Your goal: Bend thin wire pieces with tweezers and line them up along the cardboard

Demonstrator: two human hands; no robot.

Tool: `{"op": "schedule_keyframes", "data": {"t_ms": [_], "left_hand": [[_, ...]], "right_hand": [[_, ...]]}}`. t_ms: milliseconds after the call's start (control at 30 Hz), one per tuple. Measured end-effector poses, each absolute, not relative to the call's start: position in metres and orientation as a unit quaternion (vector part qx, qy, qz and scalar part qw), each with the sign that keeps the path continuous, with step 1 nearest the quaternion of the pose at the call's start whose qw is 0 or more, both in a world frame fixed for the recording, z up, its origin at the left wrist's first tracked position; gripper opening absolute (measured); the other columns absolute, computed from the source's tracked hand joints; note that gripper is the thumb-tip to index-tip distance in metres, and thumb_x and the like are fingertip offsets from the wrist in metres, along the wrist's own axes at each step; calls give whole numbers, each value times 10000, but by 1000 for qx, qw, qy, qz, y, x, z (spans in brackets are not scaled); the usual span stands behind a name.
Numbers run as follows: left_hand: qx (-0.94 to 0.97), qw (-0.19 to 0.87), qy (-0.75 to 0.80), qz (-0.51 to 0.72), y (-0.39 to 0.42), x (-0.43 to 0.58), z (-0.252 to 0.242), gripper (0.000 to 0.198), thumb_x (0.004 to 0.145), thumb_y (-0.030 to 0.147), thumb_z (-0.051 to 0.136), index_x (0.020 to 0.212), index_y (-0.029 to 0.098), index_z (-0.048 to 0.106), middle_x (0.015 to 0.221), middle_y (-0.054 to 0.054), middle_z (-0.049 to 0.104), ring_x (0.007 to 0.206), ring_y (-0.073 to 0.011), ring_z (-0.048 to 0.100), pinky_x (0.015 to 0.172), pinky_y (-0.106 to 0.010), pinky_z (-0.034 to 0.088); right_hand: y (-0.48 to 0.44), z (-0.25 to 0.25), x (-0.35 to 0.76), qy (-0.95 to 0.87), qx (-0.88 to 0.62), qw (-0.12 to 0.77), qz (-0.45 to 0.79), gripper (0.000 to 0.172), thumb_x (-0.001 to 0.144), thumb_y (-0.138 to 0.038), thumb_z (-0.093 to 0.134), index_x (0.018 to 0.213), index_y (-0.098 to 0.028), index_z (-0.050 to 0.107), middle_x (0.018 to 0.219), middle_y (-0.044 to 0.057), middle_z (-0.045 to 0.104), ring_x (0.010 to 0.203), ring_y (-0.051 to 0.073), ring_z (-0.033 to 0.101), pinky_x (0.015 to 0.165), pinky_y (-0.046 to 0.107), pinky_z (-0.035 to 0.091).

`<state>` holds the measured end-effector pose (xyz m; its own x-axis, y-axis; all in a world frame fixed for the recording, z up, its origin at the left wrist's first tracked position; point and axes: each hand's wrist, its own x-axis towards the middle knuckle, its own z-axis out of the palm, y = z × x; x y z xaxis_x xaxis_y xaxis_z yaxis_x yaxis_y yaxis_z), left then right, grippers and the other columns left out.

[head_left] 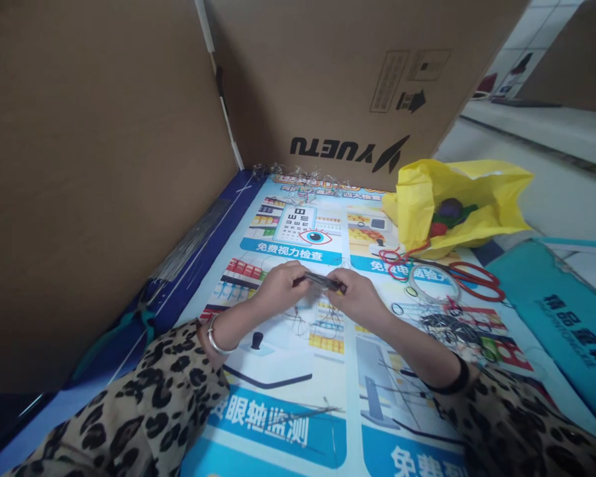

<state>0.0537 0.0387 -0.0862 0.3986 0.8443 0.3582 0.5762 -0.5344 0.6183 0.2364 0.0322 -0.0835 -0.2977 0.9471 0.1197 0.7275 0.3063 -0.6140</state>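
Observation:
Over the middle of the printed poster, my left hand [286, 286] and my right hand [353, 295] face each other, both closed. A dark, narrow strip-like thing [320, 280] stretches between them, pinched at each end by thumb and fingers. Its exact kind is too blurred to tell. Thin wire pieces [298, 322] lie on the poster just below the hands. More thin dark wires [298, 416] rest nearer to me, between my forearms.
Tall cardboard walls [347, 79] stand behind and to the left. Red-handled scissors [477, 281], a clear tape roll [434, 283] and a pile of black bits [451, 331] lie right, by a yellow bag [417, 205]. Green-handled pliers [139, 318] and a wire bundle [193, 242] are left.

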Motion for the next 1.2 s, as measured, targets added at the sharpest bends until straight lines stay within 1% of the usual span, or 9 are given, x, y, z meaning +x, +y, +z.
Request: {"op": "schedule_keyframes", "data": {"t_ms": [133,367,467,700,900,1200], "left_hand": [[790,236,447,348,40,53,-87,148,711,89,485,700,160,614,638,19,543,677,-106,511,608,-204,382],[786,237,451,351,42,52,-88,165,691,81,490,721,166,627,670,16,575,688,-109,526,627,-210,399],[797,222,448,339,42,51,-89,168,695,83,493,731,169,633,675,11,577,698,-114,527,634,-215,397],[824,191,433,311,41,51,-88,153,728,113,486,638,156,601,624,3,537,648,-113,502,601,-217,375],[803,219,443,333,42,51,-89,176,693,88,483,734,171,633,662,12,562,682,-114,517,620,-212,390],[773,248,462,358,42,50,-88,130,690,90,495,701,169,598,676,28,549,691,-100,519,636,-204,389]], "right_hand": [[33,-85,237,-778,-542,235,215,66,672,-224,523,725,-206,559,692,-13,551,663,129,489,591,234,342],[32,-85,236,-787,-542,220,195,60,676,-221,522,720,-207,560,689,-14,554,667,130,486,594,234,335],[32,-85,236,-789,-541,220,191,66,676,-220,519,725,-207,562,693,-12,561,667,131,490,595,235,337],[32,-84,236,-786,-543,223,195,84,681,-214,512,740,-204,572,703,-9,572,657,129,491,597,236,345],[31,-82,235,-789,-542,215,193,61,691,-217,510,714,-200,563,696,-3,558,667,132,487,594,238,339],[32,-83,236,-789,-544,211,190,60,689,-225,516,712,-200,566,688,-6,552,666,130,483,591,235,331]]}}
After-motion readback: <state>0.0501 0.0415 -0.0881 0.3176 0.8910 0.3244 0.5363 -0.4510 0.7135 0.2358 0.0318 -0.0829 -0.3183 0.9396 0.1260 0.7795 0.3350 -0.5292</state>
